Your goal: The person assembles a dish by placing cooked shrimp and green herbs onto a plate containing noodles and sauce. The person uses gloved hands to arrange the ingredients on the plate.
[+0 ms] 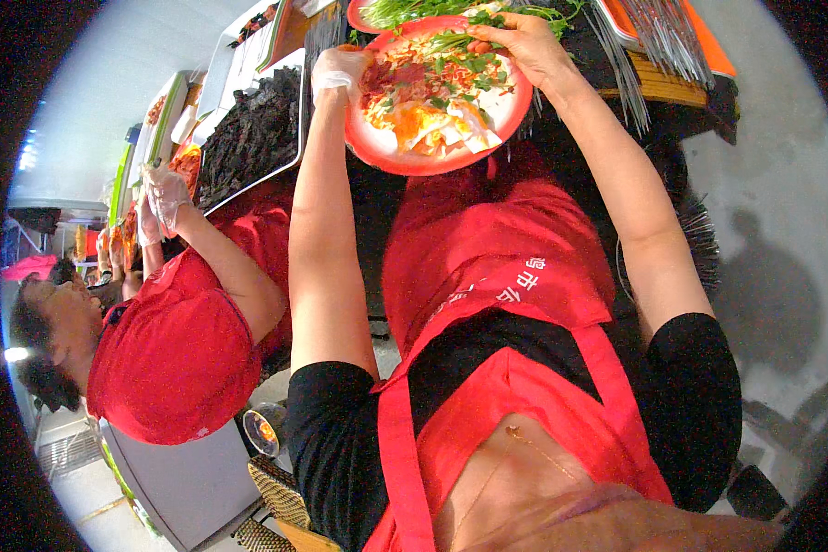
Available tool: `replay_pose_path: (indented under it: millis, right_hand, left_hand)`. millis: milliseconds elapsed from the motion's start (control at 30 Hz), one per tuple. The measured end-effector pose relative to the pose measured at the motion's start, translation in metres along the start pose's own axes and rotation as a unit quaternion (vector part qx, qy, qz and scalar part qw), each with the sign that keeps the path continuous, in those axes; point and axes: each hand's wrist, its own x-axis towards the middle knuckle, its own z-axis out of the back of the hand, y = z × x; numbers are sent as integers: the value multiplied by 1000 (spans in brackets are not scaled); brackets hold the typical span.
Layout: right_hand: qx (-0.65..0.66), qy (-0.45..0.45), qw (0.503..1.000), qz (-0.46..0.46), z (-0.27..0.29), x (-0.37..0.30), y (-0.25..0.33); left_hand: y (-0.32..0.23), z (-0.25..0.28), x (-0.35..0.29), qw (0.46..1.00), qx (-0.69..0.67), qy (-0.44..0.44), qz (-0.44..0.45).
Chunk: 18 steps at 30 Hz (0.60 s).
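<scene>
A round red basin (388,152) with a pale inside tilts toward me at the table's near edge. In it lie reddish and orange chopped food (423,87) and scattered green leaves; some of it is washed out by glare. My left hand (340,69), in a thin clear glove, closes on the basin's left rim. At the upper right rim is my bare right hand (529,51), its fingertips pinched together on leafy green herbs (451,41) over the food. More green herbs (414,11) sit in a second red container behind.
Bundles of thin metal skewers (662,46) lie at the right, near the table's orange edge. A white tray (296,152) of dark strips (253,138) stands to the left. Beside it a co-worker (179,359) in red works with gloved hands (164,198).
</scene>
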Motion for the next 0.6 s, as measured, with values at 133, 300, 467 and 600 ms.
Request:
replay_pose_path:
  millis: [133,300,467,600]
  right_hand:
    - [9,-19,1000,1,3,-2,-3]
    - [18,-13,1000,-21,7,-3,-3]
    - [9,-8,1000,-8,10,-7,-4]
    - [5,15,1000,-16,12,-12,0]
  left_hand:
    - [-23,10,-2,873,-458,131,102]
    - [-59,22,-25,804,-561,187,60]
    - [-91,16,-50,797,-596,87,42]
    - [-121,21,-76,826,-558,15,84]
